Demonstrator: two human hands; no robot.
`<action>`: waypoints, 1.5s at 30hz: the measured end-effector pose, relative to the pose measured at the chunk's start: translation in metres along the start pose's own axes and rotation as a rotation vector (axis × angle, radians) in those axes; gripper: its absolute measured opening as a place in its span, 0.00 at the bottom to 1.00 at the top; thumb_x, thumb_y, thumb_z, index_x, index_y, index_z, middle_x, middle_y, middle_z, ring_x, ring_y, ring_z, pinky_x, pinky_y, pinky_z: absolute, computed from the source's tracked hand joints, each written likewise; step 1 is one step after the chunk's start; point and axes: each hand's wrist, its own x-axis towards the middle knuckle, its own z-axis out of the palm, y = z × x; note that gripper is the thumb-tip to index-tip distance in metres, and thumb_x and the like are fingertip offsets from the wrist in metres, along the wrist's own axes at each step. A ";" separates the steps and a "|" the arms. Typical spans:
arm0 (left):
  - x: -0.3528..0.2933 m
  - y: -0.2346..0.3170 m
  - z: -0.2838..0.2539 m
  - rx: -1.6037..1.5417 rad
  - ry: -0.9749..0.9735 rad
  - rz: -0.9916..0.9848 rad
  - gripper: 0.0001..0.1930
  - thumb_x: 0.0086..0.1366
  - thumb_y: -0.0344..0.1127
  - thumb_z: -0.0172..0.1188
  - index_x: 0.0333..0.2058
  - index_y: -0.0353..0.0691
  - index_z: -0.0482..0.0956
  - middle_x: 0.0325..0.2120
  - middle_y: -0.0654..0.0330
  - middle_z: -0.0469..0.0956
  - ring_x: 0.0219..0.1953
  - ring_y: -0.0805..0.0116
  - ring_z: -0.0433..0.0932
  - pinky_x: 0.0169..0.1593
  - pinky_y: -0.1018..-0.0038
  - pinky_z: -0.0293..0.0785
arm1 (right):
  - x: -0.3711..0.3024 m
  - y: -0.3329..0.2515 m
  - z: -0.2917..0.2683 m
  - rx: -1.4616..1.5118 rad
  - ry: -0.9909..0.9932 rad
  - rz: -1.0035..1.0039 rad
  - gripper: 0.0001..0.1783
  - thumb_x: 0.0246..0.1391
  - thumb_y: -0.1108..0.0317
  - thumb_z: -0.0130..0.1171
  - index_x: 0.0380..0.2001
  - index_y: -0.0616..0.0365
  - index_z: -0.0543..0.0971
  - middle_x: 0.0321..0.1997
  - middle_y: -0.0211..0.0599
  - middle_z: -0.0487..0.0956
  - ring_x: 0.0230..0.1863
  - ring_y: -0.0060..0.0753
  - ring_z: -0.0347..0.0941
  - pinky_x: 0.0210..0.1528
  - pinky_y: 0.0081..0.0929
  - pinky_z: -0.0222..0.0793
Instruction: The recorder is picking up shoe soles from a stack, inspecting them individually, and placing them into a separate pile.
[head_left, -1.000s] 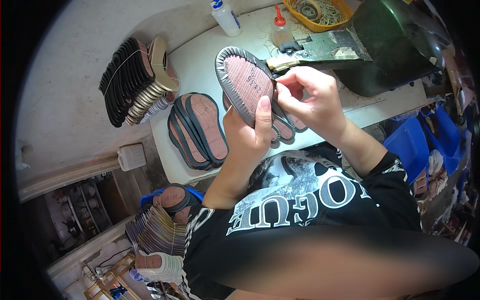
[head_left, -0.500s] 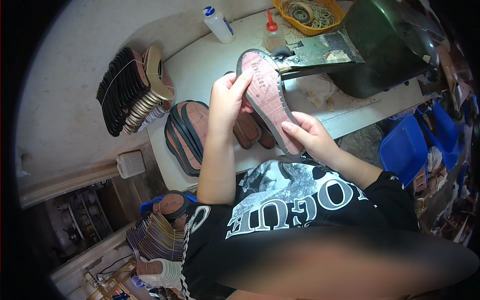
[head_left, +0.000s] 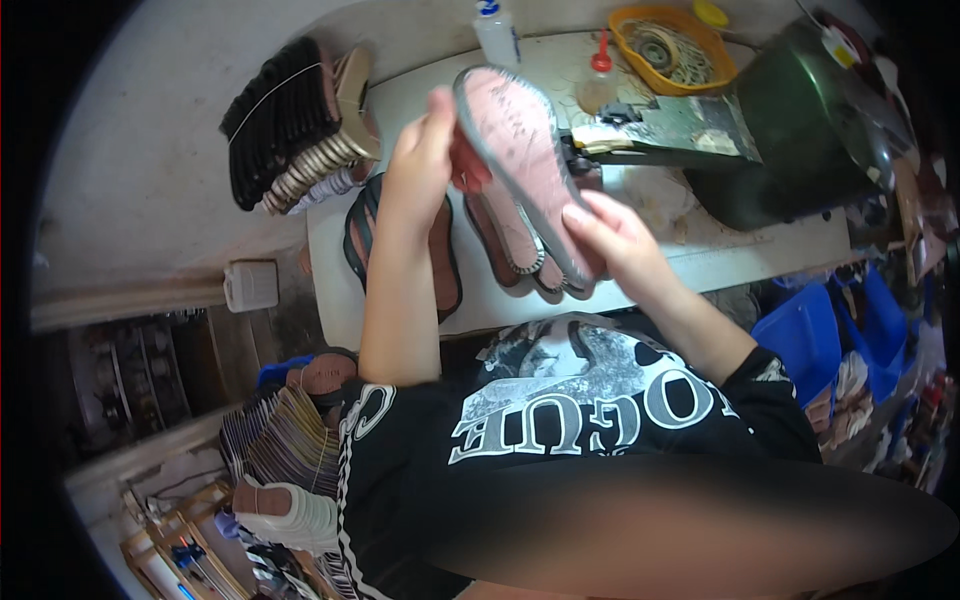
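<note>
A pinkish-brown shoe insole [head_left: 518, 140] with a dark rim is held up over the white table [head_left: 700, 265], its wide end away from me. My right hand [head_left: 625, 240] grips its narrow end, thumb on top and fingers underneath. Beside the wide end, my left hand [head_left: 425, 150] is slightly blurred, with the thumb lifted off and the fingers apart near the edge. Below the held piece lie several similar insoles [head_left: 485, 235], partly covered by it. More dark-edged insoles [head_left: 445, 262] rest in an overlapping pile behind my left forearm.
A green machine [head_left: 800, 120] with an arm reaches across the table from the right. At the back are a red-tipped bottle [head_left: 598, 88], a white bottle [head_left: 497, 38] and a yellow basket [head_left: 650, 75] of cord. Tied insole bundles [head_left: 290, 120] stand at left; blue bins [head_left: 800, 335] sit at right.
My left thumb has come off the insole and that hand has opened beside it. The insole has tilted slightly in my right hand. The whole view has shifted.
</note>
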 end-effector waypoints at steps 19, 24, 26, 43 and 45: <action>-0.116 -0.122 -0.047 1.109 0.682 0.344 0.10 0.51 0.35 0.64 0.33 0.40 0.77 0.43 0.59 0.73 0.52 0.54 0.62 0.54 0.54 0.51 | -0.002 0.032 0.021 -0.830 -0.190 0.004 0.15 0.56 0.62 0.57 0.41 0.62 0.75 0.22 0.38 0.77 0.23 0.30 0.73 0.29 0.28 0.68; -0.126 -0.102 -0.027 0.307 0.619 0.480 0.06 0.65 0.28 0.55 0.34 0.38 0.66 0.36 0.61 0.68 0.34 0.77 0.66 0.39 0.82 0.62 | -0.004 0.029 0.023 -0.605 -0.139 -0.076 0.18 0.57 0.61 0.58 0.44 0.64 0.74 0.37 0.38 0.78 0.36 0.24 0.73 0.39 0.23 0.69; -0.130 -0.092 -0.007 0.182 0.570 0.470 0.06 0.65 0.27 0.55 0.34 0.39 0.65 0.36 0.61 0.68 0.34 0.77 0.66 0.39 0.82 0.62 | 0.001 0.022 0.028 -0.340 -0.123 -0.034 0.21 0.57 0.61 0.60 0.49 0.62 0.73 0.49 0.37 0.75 0.45 0.25 0.71 0.49 0.24 0.68; -0.059 -0.025 0.042 -0.692 0.052 0.026 0.22 0.61 0.35 0.60 0.50 0.30 0.69 0.42 0.53 0.77 0.41 0.69 0.78 0.46 0.73 0.75 | 0.007 0.008 0.000 0.437 -0.475 -0.062 0.27 0.57 0.52 0.58 0.51 0.64 0.72 0.49 0.37 0.76 0.50 0.28 0.73 0.54 0.28 0.69; -0.048 -0.028 0.048 -0.809 0.023 -0.063 0.19 0.61 0.31 0.59 0.49 0.31 0.70 0.39 0.54 0.79 0.37 0.69 0.80 0.43 0.75 0.77 | 0.015 0.026 -0.009 0.434 -0.378 -0.009 0.29 0.53 0.56 0.64 0.51 0.64 0.72 0.49 0.39 0.76 0.51 0.29 0.73 0.55 0.30 0.68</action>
